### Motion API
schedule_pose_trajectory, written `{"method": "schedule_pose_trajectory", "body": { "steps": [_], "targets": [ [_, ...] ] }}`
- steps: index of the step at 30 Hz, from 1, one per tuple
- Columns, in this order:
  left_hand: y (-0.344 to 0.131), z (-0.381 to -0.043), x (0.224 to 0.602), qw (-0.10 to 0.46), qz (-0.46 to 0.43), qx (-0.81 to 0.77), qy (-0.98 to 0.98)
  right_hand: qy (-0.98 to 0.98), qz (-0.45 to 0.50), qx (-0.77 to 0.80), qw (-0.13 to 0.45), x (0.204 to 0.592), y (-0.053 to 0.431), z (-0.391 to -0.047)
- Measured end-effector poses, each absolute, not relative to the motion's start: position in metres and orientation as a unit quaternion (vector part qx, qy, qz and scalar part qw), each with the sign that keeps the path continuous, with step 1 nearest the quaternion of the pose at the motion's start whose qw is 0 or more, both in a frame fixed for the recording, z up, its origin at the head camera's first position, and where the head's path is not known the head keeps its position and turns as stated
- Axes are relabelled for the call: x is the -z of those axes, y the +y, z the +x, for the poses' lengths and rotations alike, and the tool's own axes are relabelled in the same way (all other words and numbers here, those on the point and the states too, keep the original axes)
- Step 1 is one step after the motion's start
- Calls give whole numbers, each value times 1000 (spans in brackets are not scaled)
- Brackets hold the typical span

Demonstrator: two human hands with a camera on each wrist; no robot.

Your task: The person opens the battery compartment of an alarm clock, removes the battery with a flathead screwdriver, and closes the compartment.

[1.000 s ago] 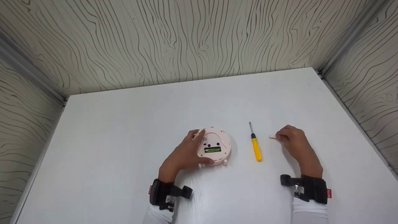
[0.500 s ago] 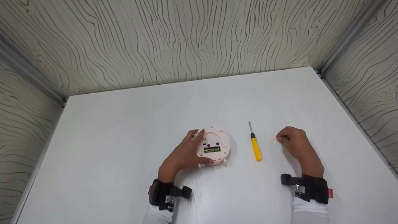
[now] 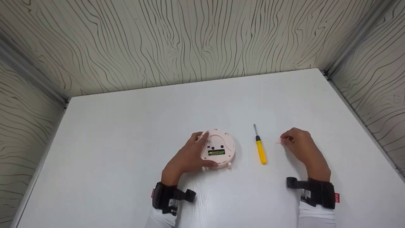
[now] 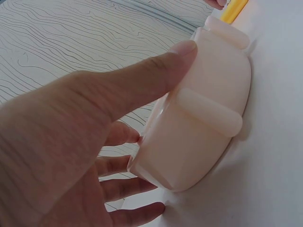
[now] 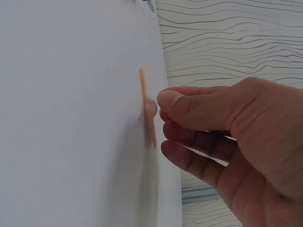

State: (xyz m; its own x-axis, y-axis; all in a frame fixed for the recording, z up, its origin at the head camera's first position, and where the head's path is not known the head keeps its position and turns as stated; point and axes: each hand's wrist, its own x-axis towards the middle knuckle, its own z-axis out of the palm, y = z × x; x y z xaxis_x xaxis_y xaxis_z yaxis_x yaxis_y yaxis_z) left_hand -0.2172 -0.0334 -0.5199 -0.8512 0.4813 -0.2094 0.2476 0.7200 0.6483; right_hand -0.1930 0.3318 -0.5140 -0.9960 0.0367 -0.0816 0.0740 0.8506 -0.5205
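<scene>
A round pale pink alarm clock (image 3: 226, 139) lies on the table with its back up. Its battery compartment (image 3: 216, 152) is uncovered, with a battery inside. My left hand (image 3: 188, 155) grips the clock's left side; in the left wrist view the thumb presses the rim near two stubby feet (image 4: 210, 112), the other fingers along the far edge. Off to the right, a small thin pink battery cover (image 5: 142, 82) lies on the table, seen edge-on. My right hand (image 3: 299, 142) is right beside it, thumb and forefinger together, fingertips slightly apart from the cover in the right wrist view.
Between the hands lies a screwdriver (image 3: 260, 152) with a yellow handle, its metal tip towards the back. The white table (image 3: 136, 133) is enclosed by wood-patterned panels (image 3: 190, 41) at the back and both sides.
My right hand has lowered the battery cover from a tilted pinch down to the table, and its fingertips have come off it. Left hand, clock and screwdriver stay as they were.
</scene>
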Motion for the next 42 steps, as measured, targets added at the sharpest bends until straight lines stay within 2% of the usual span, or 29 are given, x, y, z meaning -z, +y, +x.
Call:
{"method": "schedule_pose_trajectory", "body": {
  "steps": [5,23,42],
  "targets": [
    [-33,-217,519,188,197,-322,907,962,15,270,34,509,323,-193],
    [-31,-217,519,183,194,-319,910,960,15,242,138,506,291,-199],
    [-31,-217,518,186,189,-323,908,957,26,238,163,508,279,-201]
  ]
}}
